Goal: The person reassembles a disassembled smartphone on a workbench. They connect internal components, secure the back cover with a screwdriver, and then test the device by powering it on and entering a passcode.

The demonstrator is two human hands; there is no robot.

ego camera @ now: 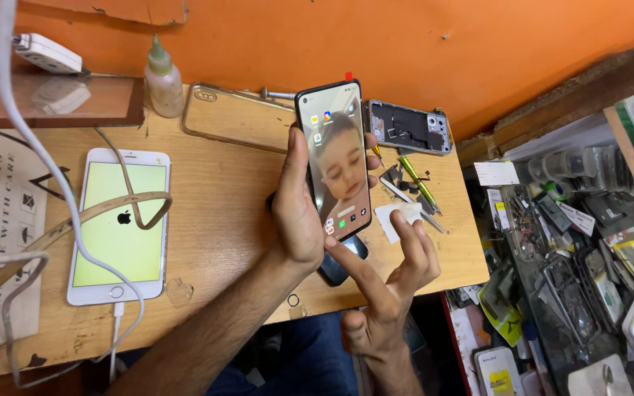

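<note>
left hand (299, 213) is wrapped round a black phone (334, 158), gripping it by the edges and holding it upright above the wooden bench (214, 220), screen lit. right hand (383, 282) holds nothing, fingers loose and spread, index fingertip touching the bottom of the screen. a second dark phone (340, 265) lies just under it. off to the left, a white phone (119, 224) on a cable. behind: clear case (232, 117), stripped frame (409, 127), small bottle (164, 79), green screwdriver (418, 180).
</note>
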